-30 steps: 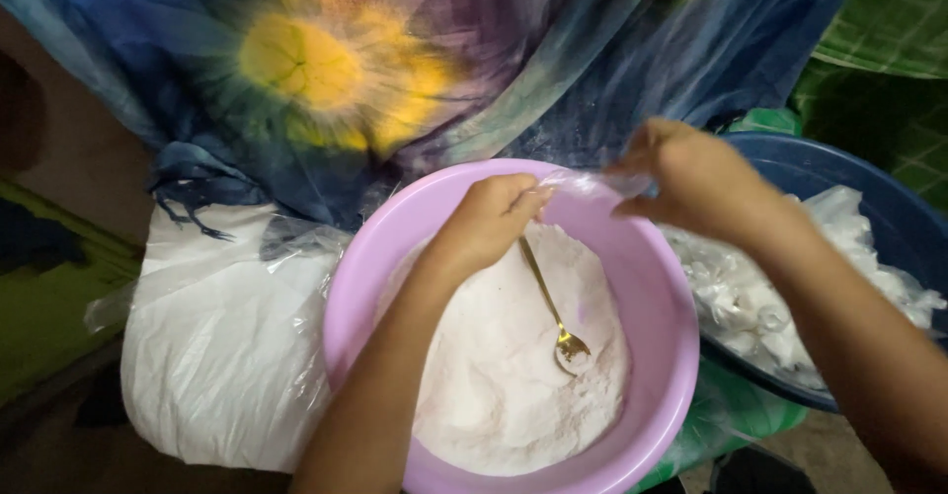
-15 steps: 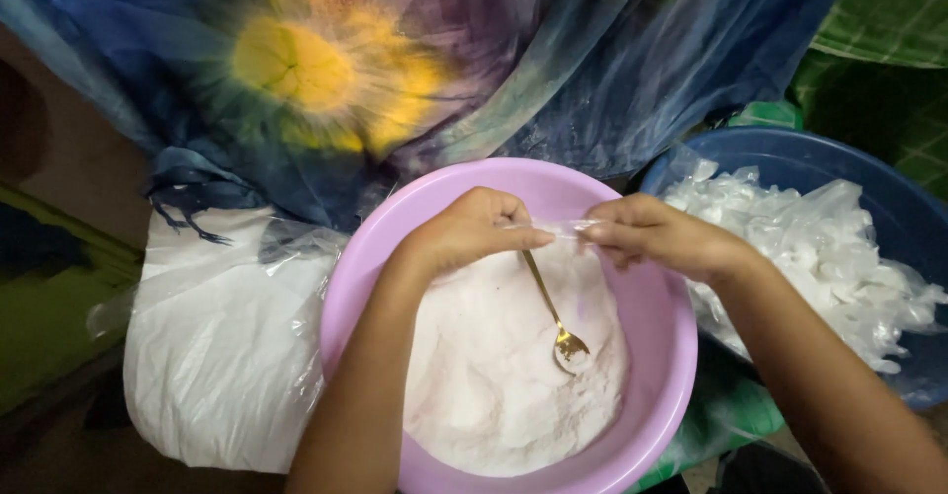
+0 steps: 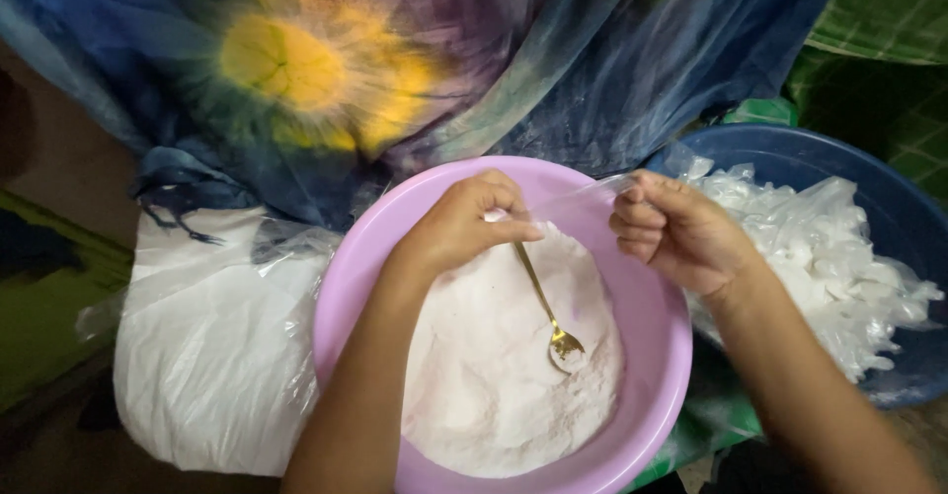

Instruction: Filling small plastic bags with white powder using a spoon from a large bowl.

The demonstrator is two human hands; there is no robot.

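A small clear bag [image 3: 578, 196] is being held stretched between the two hands above the far rim of the pink basin [image 3: 652, 297]; the step in hand is judged to be opening the bag's mouth. One end is pinched by the left hand [image 3: 464, 223], fingers curled shut on the film, and the other end is gripped by the right hand [image 3: 681, 232] in a loose fist closed on the plastic. Both wrists are bent inward and both forearms come up from the near side of the basin, the left across its powder. The basin is filled with a mound of white powder [image 3: 494, 376], and a gold spoon [image 3: 548, 306] is left lying in it, bowl down near the middle, untouched. Just right of the basin a blue tub [image 3: 889, 198] of filled clear packets is seen; just left, a large white sack [image 3: 207, 356]. For a next move, a hand would need to be freed for the spoon while the bag's mouth is kept apart.
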